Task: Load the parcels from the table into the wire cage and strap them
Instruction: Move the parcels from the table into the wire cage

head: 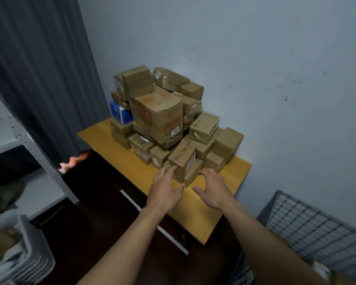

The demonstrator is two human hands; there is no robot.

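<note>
A heap of several brown cardboard parcels (158,114) is piled on a wooden table (119,149) in the corner of the room. One blue box (119,113) sits in the left side of the heap. My left hand (165,189) and my right hand (213,189) reach out over the table's near part, fingers spread and relaxed, on either side of the nearest parcel (183,161). The fingertips are at or just short of its lower edges; neither hand holds anything. The wire cage (308,229) stands at the lower right, with a cardboard parcel (325,272) partly visible in it.
A grey curtain (39,68) hangs at the left beside a white metal shelf unit (29,145). A pale plastic crate (23,256) with contents sits at the bottom left. The wall (275,68) backs the table on the right. Dark floor lies below the table.
</note>
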